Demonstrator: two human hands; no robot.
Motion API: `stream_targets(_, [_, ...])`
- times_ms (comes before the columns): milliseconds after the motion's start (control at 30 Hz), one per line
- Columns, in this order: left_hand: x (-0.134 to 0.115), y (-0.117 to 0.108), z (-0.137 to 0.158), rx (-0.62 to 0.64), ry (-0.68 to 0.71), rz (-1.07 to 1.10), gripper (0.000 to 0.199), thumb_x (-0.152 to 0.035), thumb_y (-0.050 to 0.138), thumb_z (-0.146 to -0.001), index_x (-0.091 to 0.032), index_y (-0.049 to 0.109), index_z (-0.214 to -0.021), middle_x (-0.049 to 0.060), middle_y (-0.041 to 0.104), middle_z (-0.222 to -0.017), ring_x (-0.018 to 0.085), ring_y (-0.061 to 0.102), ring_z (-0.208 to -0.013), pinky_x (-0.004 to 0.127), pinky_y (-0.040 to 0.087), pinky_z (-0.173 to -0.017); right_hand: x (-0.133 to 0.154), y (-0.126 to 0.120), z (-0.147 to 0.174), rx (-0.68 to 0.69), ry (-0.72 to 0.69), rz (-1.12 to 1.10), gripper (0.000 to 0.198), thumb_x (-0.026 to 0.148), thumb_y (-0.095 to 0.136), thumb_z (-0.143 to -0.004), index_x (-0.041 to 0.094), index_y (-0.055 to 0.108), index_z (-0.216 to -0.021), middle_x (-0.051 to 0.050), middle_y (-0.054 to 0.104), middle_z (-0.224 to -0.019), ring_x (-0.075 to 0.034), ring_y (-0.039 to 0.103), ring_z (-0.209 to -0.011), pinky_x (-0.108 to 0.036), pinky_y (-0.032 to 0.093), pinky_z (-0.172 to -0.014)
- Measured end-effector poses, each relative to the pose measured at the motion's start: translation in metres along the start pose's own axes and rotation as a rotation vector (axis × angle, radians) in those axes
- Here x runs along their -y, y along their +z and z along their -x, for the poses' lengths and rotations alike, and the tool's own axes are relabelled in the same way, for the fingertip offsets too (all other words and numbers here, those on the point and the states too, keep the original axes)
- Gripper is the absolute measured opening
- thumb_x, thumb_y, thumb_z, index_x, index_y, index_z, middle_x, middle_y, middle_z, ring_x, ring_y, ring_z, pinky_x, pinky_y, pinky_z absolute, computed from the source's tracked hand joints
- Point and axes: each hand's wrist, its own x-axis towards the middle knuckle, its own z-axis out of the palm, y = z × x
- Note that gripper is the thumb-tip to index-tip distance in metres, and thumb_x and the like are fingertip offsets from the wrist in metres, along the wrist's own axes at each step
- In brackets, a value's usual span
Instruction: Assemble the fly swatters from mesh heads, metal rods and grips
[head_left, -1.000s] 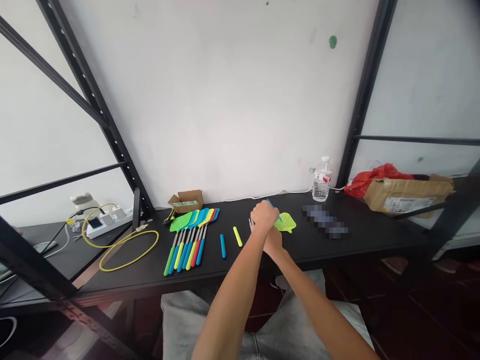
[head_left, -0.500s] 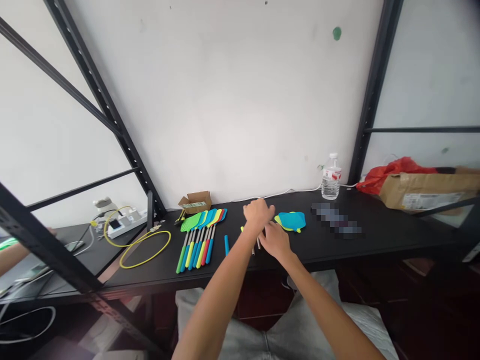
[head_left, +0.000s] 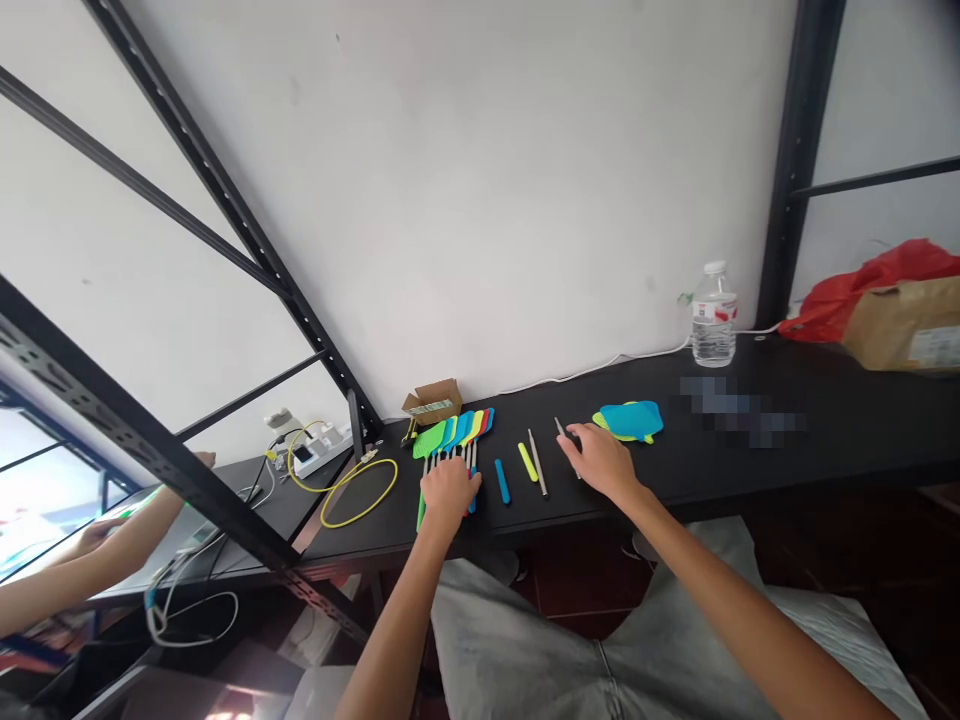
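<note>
My left hand [head_left: 448, 486] lies over the row of fly swatters [head_left: 455, 430], fingers curled across their metal stems and thumb at the right side. Their green, blue, yellow and red heads point to the wall; most handles are under the hand. My right hand [head_left: 602, 457] has thumb and fingers at a thin metal rod [head_left: 559, 425], whose middle is partly covered. Between the hands lie a blue handle [head_left: 502, 481], a yellow handle [head_left: 527, 462] and another metal rod [head_left: 538, 464]. Loose blue and yellow-green swatter heads [head_left: 634, 420] are stacked just beyond my right hand.
A small open cardboard box [head_left: 433, 402] stands against the wall. A yellow cable loop [head_left: 360, 515] and power strip [head_left: 322, 452] are at the left. To the right are a water bottle [head_left: 714, 318], a red bag [head_left: 874, 285] and a carton [head_left: 907, 325]. Another person's arm [head_left: 112, 560] shows at left.
My hands have moved apart: the left went to the swatters, the right stays near the rods. The two handles and rods now show spread out. The camera view has shifted.
</note>
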Motion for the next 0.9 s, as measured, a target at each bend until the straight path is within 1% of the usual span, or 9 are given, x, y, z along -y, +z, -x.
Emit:
stream_targets(100, [-0.013, 0.0, -0.001, -0.027, 0.038, -0.057, 0.027, -0.032, 0.052, -0.083, -0.016, 0.071, -0.095, 0.015, 0.071, -0.097, 0.03, 0.067, -0.095, 0.036, 0.049, -0.076, -0.004, 0.001, -0.001, -0.006, 0.003, -0.031, 0.043, 0.048, 0.038, -0.097, 0.019, 0.065, -0.115, -0.012, 0.067, -0.108, -0.026, 0.059, -0.103, -0.029, 0.041, -0.071])
stream_targets(200, [-0.016, -0.004, -0.001, -0.039, 0.077, -0.107, 0.024, -0.023, 0.051, -0.082, -0.014, 0.071, -0.093, 0.016, 0.071, -0.095, 0.029, 0.067, -0.094, 0.035, 0.049, -0.075, -0.004, 0.001, -0.002, -0.015, 0.002, -0.05, 0.043, 0.048, 0.038, -0.097, 0.019, 0.066, -0.113, -0.011, 0.067, -0.106, -0.025, 0.06, -0.101, -0.029, 0.04, -0.068])
stream_targets(300, [-0.016, -0.012, -0.001, -0.014, 0.114, -0.132, 0.022, -0.019, 0.052, -0.082, -0.013, 0.071, -0.091, 0.016, 0.071, -0.094, 0.029, 0.067, -0.095, 0.034, 0.049, -0.075, -0.003, 0.0, -0.002, -0.018, 0.012, -0.074, 0.044, 0.048, 0.038, -0.097, 0.019, 0.066, -0.114, -0.011, 0.067, -0.105, -0.025, 0.061, -0.1, -0.029, 0.04, -0.067])
stream_targets(400, [-0.016, -0.021, -0.001, -0.011, 0.1, -0.121, 0.021, -0.014, 0.05, -0.081, -0.013, 0.069, -0.091, 0.015, 0.071, -0.092, 0.028, 0.068, -0.094, 0.033, 0.048, -0.073, -0.003, 0.0, -0.002, -0.017, 0.02, -0.09, 0.043, 0.048, 0.039, -0.096, 0.019, 0.066, -0.113, -0.011, 0.067, -0.106, -0.025, 0.061, -0.101, -0.029, 0.04, -0.067])
stream_targets(500, [-0.017, -0.027, 0.004, -0.051, 0.093, -0.064, 0.024, -0.014, 0.047, -0.084, -0.012, 0.064, -0.102, 0.015, 0.07, -0.092, 0.029, 0.068, -0.091, 0.033, 0.048, -0.071, -0.002, 0.0, -0.003, -0.019, 0.023, -0.109, 0.041, 0.047, 0.041, -0.096, 0.02, 0.066, -0.112, -0.011, 0.067, -0.108, -0.026, 0.061, -0.102, -0.029, 0.041, -0.068])
stream_targets(600, [-0.023, -0.028, 0.011, -0.103, 0.131, 0.009, 0.026, -0.018, 0.045, -0.089, -0.012, 0.057, -0.111, 0.015, 0.07, -0.091, 0.03, 0.068, -0.089, 0.034, 0.047, -0.071, -0.002, -0.001, -0.004, -0.056, 0.032, -0.16, 0.039, 0.045, 0.042, -0.095, 0.02, 0.066, -0.112, -0.011, 0.067, -0.11, -0.025, 0.06, -0.104, -0.029, 0.042, -0.07])
stream_targets(733, [-0.049, -0.022, 0.02, -0.18, 0.202, 0.173, 0.024, -0.026, 0.044, -0.094, -0.016, 0.052, -0.114, 0.011, 0.07, -0.093, 0.026, 0.068, -0.09, 0.031, 0.045, -0.074, -0.005, -0.001, -0.007, -0.094, 0.066, -0.295, 0.038, 0.044, 0.043, -0.093, 0.02, 0.068, -0.108, -0.009, 0.069, -0.107, -0.024, 0.062, -0.095, -0.029, 0.043, -0.07])
stream_targets(833, [-0.081, -0.017, 0.025, -0.235, 0.232, 0.347, 0.026, -0.032, 0.041, -0.096, -0.019, 0.048, -0.118, 0.008, 0.069, -0.097, 0.023, 0.067, -0.09, 0.029, 0.044, -0.074, -0.008, -0.002, -0.011, -0.082, 0.101, -0.436, 0.039, 0.046, 0.044, -0.092, 0.019, 0.069, -0.103, -0.007, 0.072, -0.098, -0.022, 0.064, -0.083, -0.03, 0.044, -0.071])
stream_targets(900, [-0.105, -0.014, 0.028, -0.246, 0.249, 0.46, 0.028, -0.033, 0.041, -0.097, -0.02, 0.047, -0.121, 0.008, 0.069, -0.103, 0.022, 0.066, -0.093, 0.028, 0.044, -0.076, -0.01, -0.002, -0.015, -0.083, 0.099, -0.518, 0.039, 0.048, 0.046, -0.09, 0.019, 0.069, -0.101, -0.007, 0.072, -0.096, -0.022, 0.064, -0.082, -0.031, 0.045, -0.073])
